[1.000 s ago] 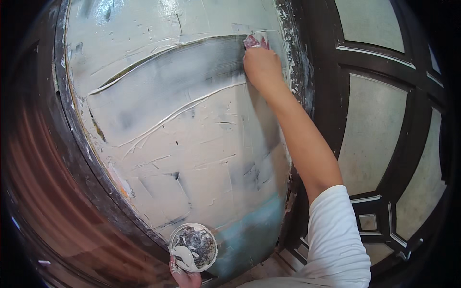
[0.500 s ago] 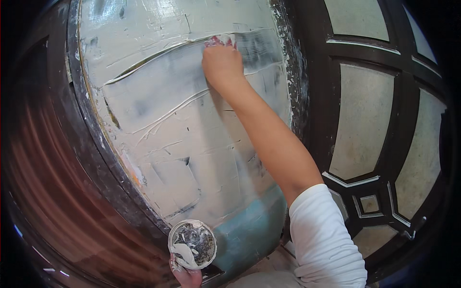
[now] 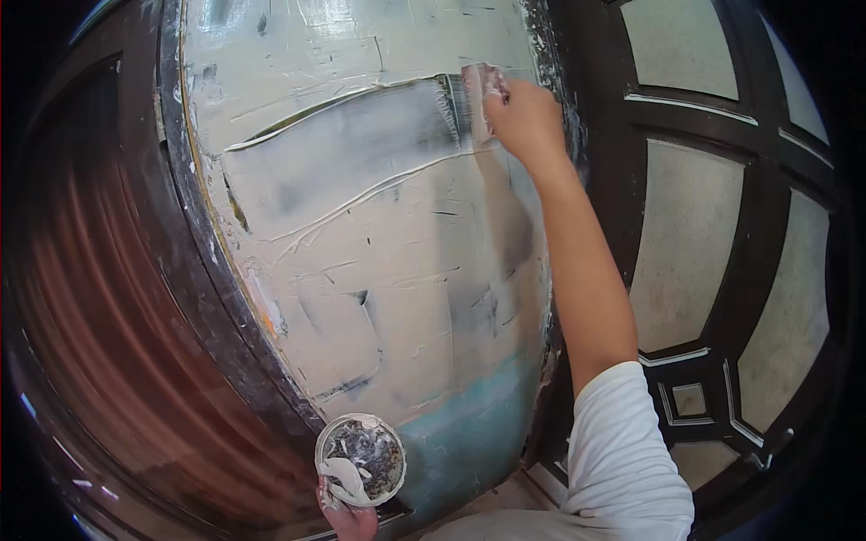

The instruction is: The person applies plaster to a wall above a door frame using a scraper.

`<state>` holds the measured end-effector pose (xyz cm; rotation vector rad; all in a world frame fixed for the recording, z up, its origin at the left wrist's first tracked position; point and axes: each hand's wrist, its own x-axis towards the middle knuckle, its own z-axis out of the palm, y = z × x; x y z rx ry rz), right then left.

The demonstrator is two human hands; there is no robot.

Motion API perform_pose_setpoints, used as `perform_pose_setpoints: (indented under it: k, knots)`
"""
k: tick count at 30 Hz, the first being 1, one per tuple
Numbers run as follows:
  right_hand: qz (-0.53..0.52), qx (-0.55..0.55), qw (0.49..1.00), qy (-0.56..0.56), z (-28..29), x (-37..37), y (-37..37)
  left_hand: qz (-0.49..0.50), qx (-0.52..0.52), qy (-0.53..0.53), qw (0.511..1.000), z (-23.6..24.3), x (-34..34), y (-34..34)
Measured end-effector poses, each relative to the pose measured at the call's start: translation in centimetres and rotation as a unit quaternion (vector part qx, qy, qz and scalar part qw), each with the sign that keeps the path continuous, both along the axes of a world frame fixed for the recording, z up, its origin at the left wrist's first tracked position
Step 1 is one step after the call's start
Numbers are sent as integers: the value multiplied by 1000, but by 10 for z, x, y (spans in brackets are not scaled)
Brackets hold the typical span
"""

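My right hand [image 3: 526,117] is closed around a putty-smeared scraper [image 3: 480,106], its flat blade against the wall [image 3: 379,261] near the right edge. Thin wet putty coats the wall, with a broad smoothed band [image 3: 352,135] left of the blade and raised putty ridges along the band's edges. Low down, my left hand [image 3: 345,518] holds a round tub [image 3: 402,455] by its side, fingers partly hidden. Inside the tub are dark, crusty remains and a pale lump of putty [image 3: 345,476].
A dark-framed door with pale panels [image 3: 690,243] stands right of the wall. On the left is a dark frame [image 3: 194,225] beside reddish-brown hanging folds [image 3: 117,307]. The wall's lower part is bare blue-green paint [image 3: 469,424].
My right hand has moved right along the wall with the scraper, which now shows more fully. The smoothed band reaches farther right. My left hand and the tub stay almost in place.
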<state>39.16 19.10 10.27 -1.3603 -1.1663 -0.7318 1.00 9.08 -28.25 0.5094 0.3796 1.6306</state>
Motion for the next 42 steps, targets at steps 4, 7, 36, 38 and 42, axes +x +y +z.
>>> perform_pose_setpoints:
  k: [4,7,36,38,42]
  knots:
    - [67,97,992,36,-7,26,-2,16,-10,-12,1000,2,12,-5]
    - [58,161,985,15,-2,21,3,28,13,-4,1000,-6,17,-6]
    - [80,290,866,-401,-7,-218,50,116,-65,-68,989,-5,-27,-35]
    - [79,226,872,-426,-66,-224,48,106,-53,-76,990,-8,-35,-33]
    - [146,149,882,-422,-174,-215,41,90,-42,-62,993,-4,-38,-32]
